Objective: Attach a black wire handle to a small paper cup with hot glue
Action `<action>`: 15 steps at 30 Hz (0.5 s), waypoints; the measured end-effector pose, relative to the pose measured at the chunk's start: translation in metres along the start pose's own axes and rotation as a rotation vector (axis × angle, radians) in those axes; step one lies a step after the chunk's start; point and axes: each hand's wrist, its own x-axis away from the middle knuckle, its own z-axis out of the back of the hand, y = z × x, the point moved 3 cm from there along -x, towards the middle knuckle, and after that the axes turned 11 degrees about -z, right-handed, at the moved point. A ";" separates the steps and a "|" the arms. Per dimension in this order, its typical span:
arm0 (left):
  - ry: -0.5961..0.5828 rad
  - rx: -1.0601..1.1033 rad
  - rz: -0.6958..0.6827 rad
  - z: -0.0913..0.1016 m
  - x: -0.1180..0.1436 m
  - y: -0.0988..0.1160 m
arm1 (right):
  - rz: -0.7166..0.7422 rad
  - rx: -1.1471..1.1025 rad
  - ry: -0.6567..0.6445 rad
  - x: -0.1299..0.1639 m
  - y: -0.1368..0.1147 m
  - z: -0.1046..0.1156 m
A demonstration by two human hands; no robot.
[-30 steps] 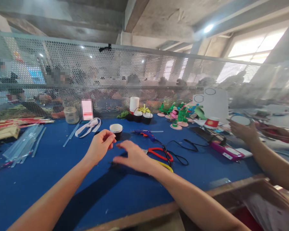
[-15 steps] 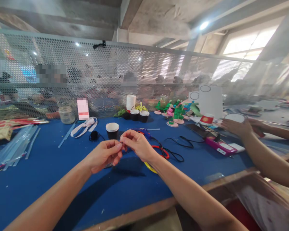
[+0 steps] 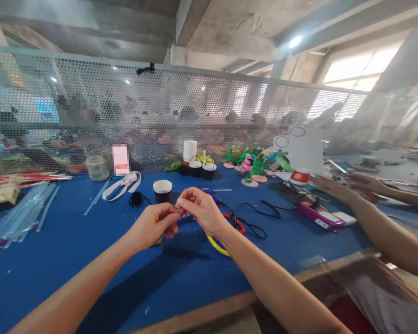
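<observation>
My left hand (image 3: pixel 156 224) and my right hand (image 3: pixel 198 209) meet above the blue table, both with thumb and fingers pinched. Between the fingertips is something small and thin, too small to name. Just behind them stands a paper cup (image 3: pixel 162 188), dark below with a white inside. Left of that cup lies a ball of black cord (image 3: pixel 135 198), its loose end trailing toward the cup. A blue glue gun (image 3: pixel 211 194) is partly hidden behind my right hand. Red and yellow rings (image 3: pixel 218 247) lie under my right wrist.
Glue sticks (image 3: pixel 22 211) are heaped at the left, near a glass jar (image 3: pixel 98 168). Small black buckets (image 3: pixel 208 170) and green craft plants (image 3: pixel 258 166) line the mesh partition (image 3: pixel 153 106). A purple power strip (image 3: pixel 320 215) lies right, beside a co-worker's arm (image 3: pixel 376 222).
My hands stay pinched together, the left turned slightly. The co-worker's hand at the right has moved, and the white round piece by it no longer shows. The view has shifted a little.
</observation>
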 end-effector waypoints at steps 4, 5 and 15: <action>-0.040 0.053 -0.004 0.001 0.002 -0.001 | -0.019 -0.027 -0.055 0.000 0.000 -0.001; -0.039 0.077 -0.005 0.001 0.003 -0.002 | -0.022 -0.031 -0.061 0.000 0.001 -0.001; 0.063 0.130 0.019 -0.004 0.009 -0.011 | -0.017 0.015 0.033 -0.001 0.004 -0.002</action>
